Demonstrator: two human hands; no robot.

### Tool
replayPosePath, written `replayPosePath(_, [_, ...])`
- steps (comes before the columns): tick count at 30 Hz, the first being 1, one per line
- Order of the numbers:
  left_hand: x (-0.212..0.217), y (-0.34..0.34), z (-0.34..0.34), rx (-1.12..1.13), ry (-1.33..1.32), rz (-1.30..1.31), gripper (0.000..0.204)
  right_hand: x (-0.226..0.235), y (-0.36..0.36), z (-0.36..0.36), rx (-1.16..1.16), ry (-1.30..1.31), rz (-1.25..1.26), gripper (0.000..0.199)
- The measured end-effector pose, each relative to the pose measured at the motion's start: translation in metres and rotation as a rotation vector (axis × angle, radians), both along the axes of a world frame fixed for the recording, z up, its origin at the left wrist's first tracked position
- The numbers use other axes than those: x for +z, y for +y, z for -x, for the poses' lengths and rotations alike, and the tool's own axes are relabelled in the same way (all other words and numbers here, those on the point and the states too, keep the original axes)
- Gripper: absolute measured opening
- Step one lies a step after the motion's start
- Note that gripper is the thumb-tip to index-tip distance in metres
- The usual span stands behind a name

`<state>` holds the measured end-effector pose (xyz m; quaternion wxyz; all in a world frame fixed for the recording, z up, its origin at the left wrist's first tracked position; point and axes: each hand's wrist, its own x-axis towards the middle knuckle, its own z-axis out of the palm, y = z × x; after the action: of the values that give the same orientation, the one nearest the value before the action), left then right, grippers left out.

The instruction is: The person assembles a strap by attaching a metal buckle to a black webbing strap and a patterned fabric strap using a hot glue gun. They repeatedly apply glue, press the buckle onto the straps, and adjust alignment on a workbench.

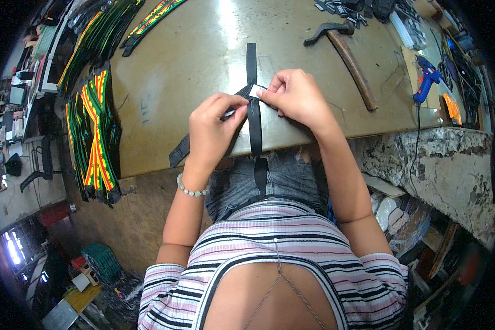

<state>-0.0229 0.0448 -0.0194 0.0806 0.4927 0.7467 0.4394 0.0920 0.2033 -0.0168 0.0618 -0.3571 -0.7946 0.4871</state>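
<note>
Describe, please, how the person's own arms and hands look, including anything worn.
The left hand and right hand wear no gloves. A bracelet of pale, rounded beads, some greenish, circles the left wrist; none shows on the right. The short sleeves are striped white, black and pale pink.

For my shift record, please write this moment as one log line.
left hand: at black strap; right hand: pinching white tag; hammer: on table, right side; glue gun: farther right
</note>
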Motion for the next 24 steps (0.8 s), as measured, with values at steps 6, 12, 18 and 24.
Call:
replayPosePath(6, [-0.001,0.016,0.007,0.111,-0.114,0.067,0.016,-0.001,-0.002,0.001,0.006,0.004,-0.044,0.031])
replayPosePath(12, [0.001,0.020,0.004,0.204,-0.177,0.200,0.022,0.010,0.001,-0.007,0.082,0.006,-0.151,0.029])
replayPosePath(18, [-0.001,0.017,0.003,0.191,-0.110,0.159,0.024,0.020,-0.012,-0.013,0.345,0.504,-0.316,0.026])
replayPosePath(24, [-0.003,0.016,-0.004,0.223,-0.021,0.176,0.024,0.005,0.027,0.031,0.252,0.429,-0.102,0.021])
